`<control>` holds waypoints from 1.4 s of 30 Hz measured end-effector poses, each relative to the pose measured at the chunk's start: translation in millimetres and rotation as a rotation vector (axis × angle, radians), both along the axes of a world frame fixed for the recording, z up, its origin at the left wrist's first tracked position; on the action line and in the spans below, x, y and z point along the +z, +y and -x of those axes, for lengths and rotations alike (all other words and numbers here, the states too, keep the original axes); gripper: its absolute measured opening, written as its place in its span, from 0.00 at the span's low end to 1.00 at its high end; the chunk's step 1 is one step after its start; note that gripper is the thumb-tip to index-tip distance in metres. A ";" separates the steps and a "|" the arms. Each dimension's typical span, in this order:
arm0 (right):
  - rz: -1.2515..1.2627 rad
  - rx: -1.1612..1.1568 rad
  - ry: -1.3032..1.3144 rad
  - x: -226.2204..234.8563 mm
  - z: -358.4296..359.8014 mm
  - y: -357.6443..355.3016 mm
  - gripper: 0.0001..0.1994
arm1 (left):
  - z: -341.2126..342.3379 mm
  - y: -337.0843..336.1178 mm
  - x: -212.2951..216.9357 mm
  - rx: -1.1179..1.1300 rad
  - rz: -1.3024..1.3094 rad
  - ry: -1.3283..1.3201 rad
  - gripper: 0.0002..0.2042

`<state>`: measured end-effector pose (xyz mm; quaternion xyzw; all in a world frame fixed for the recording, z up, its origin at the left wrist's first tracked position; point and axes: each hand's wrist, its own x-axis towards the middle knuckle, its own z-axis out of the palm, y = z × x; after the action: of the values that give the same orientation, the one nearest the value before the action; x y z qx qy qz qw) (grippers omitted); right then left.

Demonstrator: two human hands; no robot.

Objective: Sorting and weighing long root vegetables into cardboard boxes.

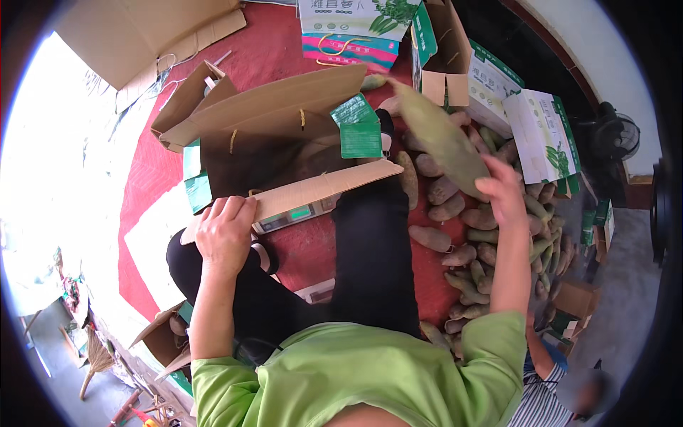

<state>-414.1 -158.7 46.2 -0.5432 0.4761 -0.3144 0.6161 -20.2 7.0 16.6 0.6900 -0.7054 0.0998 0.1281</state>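
Note:
My left hand (226, 231) has its fingers wrapped over the near flap (327, 186) of an open cardboard carton (270, 107). The carton stands before my knees with its flaps spread; yellow cord loops show on its far side. Its inside is dark, so I cannot make out what lies there. To the right of the carton, my right hand (504, 191) grips a large green radish (437, 135) by its near end. The radish is in the air, tilted and slightly blurred, above a heap of radishes (448, 206). A green-lit display (302, 212) shows just under the near flap.
Red cloth (163, 185) covers the floor. Several printed cartons (491, 85) stand at the far right, near a black fan (617, 135). Another open box (160, 341) sits at the lower left, with a broom (96, 352) beyond it. A person in a striped top (548, 398) is at the lower right.

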 end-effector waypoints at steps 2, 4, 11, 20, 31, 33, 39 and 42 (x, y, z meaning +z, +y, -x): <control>0.054 0.249 0.080 24.1 -37.5 -22.9 0.24 | -1.1 -0.2 0.0 -0.003 0.001 0.008 0.08; 0.061 0.431 0.213 44.7 -89.9 -32.1 0.26 | -1.7 2.5 0.4 -0.001 -0.008 0.003 0.08; 0.483 0.913 0.791 0.5 -217.0 -50.2 0.27 | 0.3 -2.1 2.6 -0.014 -0.029 0.016 0.07; 0.814 0.682 1.068 -45.9 -247.4 -46.4 0.19 | 5.1 -2.6 0.3 0.010 -0.041 -0.008 0.09; 0.575 -0.496 -0.064 -85.7 -69.7 4.6 0.07 | 5.3 -2.2 -6.3 0.073 -0.082 -0.016 0.08; 0.488 -0.546 0.214 -138.4 -22.9 40.7 0.07 | 7.5 -3.3 -5.6 0.057 -0.097 -0.030 0.08; 0.261 0.231 1.135 -328.4 72.5 231.7 0.07 | -1.0 -1.5 -12.2 0.077 -0.073 -0.029 0.06; 0.142 0.466 1.044 -379.8 100.3 333.6 0.09 | 3.4 -3.0 -16.0 0.056 -0.060 -0.019 0.05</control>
<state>-514.4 174.9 -333.6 -0.7569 0.5626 0.1082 0.3144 -23.6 4.0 0.6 0.7118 -0.6898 0.0889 0.0978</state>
